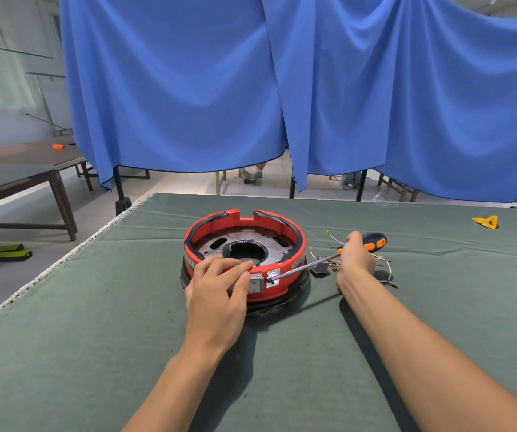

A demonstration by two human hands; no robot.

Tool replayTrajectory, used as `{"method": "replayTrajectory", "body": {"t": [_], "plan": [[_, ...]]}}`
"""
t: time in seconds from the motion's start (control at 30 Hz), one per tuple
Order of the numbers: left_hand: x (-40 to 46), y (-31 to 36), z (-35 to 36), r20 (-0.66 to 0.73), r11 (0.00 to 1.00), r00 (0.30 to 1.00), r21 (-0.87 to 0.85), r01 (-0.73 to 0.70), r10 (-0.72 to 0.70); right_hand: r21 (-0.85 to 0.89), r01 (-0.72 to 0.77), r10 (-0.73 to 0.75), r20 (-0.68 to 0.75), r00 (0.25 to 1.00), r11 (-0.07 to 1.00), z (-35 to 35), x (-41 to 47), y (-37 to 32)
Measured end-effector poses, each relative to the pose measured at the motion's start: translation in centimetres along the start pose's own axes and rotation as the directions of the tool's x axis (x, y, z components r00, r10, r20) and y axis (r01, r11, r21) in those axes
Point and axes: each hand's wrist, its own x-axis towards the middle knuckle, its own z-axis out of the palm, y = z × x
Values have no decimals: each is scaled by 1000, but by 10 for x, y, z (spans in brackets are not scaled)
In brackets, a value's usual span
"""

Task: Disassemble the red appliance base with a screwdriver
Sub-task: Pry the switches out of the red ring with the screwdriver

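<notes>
The red appliance base, a round ring with a grey metal plate and a central hole inside, sits on a black lower ring in the middle of the green table. My left hand grips its near rim, thumb beside the grey rocker switch. My right hand holds a screwdriver with an orange and dark blue handle. Its long shaft points left, and the tip touches the base's outer wall just right of the switch.
Loose wires with connectors and a small grey part lie right of the base, under my right hand. A yellow scrap lies at the far right. Blue curtains hang behind the table. Wooden tables stand at left.
</notes>
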Motion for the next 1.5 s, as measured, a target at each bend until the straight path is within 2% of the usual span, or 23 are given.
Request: {"method": "replayTrajectory", "body": {"t": [0.13, 0.33, 0.5, 0.93, 1.17, 1.27, 1.5], "plan": [[0, -1, -1, 20, 1000, 1000, 17, 1, -1, 20, -23, 23, 9, 1000, 1000, -5, -2, 0], [-1, -1, 0, 21, 1000, 1000, 23, 5, -5, 125, 50, -37, -105, 994, 991, -22, -9, 3], [-1, 0, -1, 18, 1000, 1000, 27, 5, -5, 140, 75, -54, -153, 987, 987, -30, -13, 7], [2, 0, -3, 23, 1000, 1000, -17, 16, -16, 8, 13, -12, -68, 998, 1000, 1, 0, 4], [2, -1, -2, 22, 998, 1000, -60, 11, -10, -98, 61, -56, 49, 997, 993, 30, -7, 9], [0, -1, -2, 18, 1000, 1000, -26, 4, -4, -67, 58, -57, 18, 998, 996, 23, -2, 7], [0, -2, -1, 44, 1000, 999, 20, 2, -3, 78, 90, -75, -180, 981, 993, -23, -2, -5]]}}
